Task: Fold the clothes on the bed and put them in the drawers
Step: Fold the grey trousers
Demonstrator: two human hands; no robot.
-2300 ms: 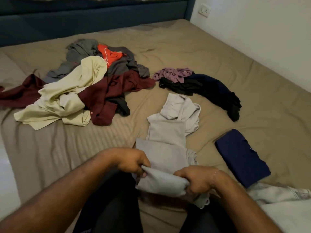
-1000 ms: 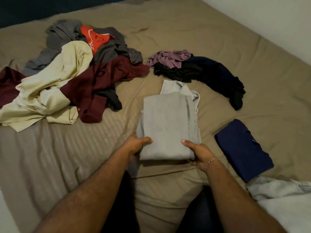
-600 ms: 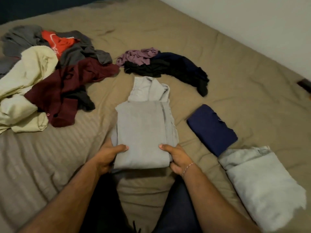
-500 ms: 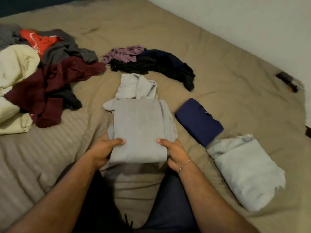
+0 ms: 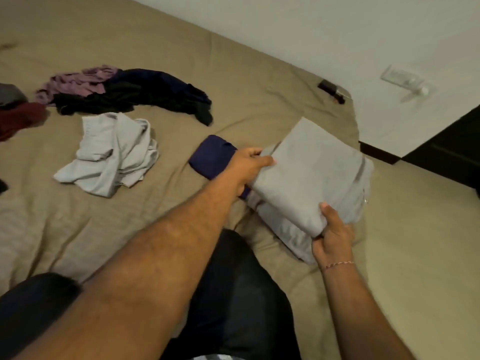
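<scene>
Both our hands grip the folded grey garment (image 5: 314, 175), left hand (image 5: 246, 165) at its far edge, right hand (image 5: 332, 232) at its near corner; smooth and rectangular, it sits on a paler folded piece (image 5: 291, 235) on the tan bed (image 5: 246, 74).

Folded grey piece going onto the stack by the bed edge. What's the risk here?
1. Both hands, left hand and right hand, hold the folded grey garment only at its edges; its layers may slip open.
2. The pale folded garment beneath lies near the bed edge; the stack may slide off.
</scene>
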